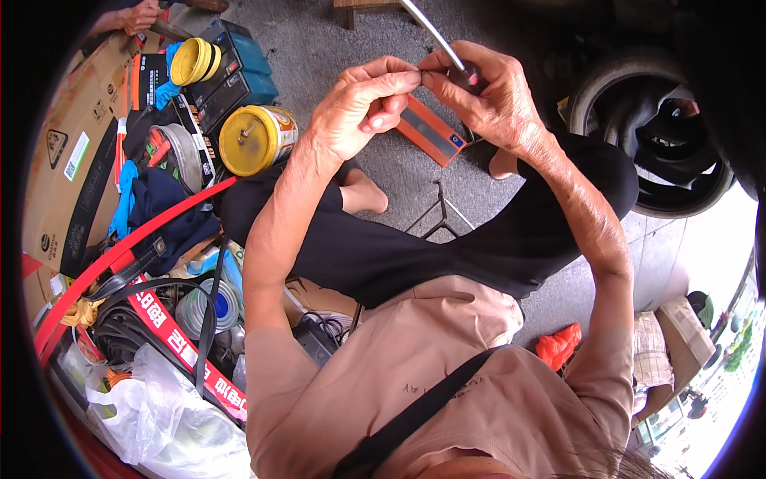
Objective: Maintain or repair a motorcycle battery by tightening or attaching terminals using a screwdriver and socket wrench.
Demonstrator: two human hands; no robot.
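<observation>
While both hands meet at the top of the view, the work looks midway: a small dark piece sits right where the fingertips come together, and nothing about it shows as finished. It is too small to identify, so how much is left cannot be judged.

The left hand is pinched, thumb against forefinger at the piece, with the other fingers curled in. The right hand closes around the handle of a metal-shafted tool, its thumb and forefinger also reaching to the piece; the shaft slants up and left, out of the view.

Both forearms stretch forward over the bent knees, elbows out to the sides, wrists turned inward. Below the hands, an orange box lies on the grey floor, near a yellow bucket.
</observation>
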